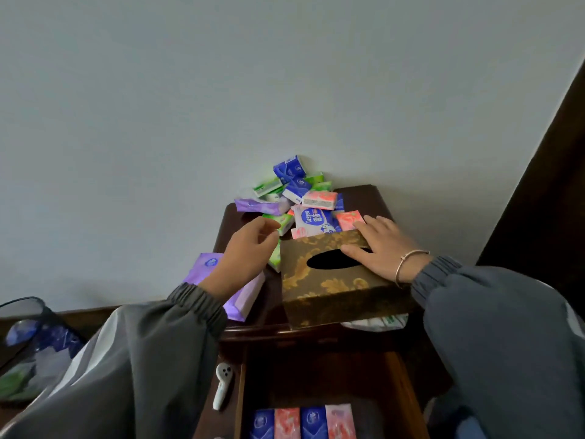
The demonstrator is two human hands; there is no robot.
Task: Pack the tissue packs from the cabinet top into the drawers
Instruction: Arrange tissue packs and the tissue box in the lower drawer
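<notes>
Right hand [381,248] flat, fingers spread, resting on the tissue box [335,277]. Left hand [250,248] loosely curled, empty, beside the tissue packs [304,201].

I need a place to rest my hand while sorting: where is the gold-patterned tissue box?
The tissue box sits at the cabinet top's front right, under the right hand, just before the pack pile.

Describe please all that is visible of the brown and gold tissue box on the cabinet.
The tissue box is rectangular, dark brown with a gold floral pattern and a black oval slot on top. It sits at the cabinet top's front edge, slightly turned. The right hand rests flat on its top, thumb at the slot.
</notes>
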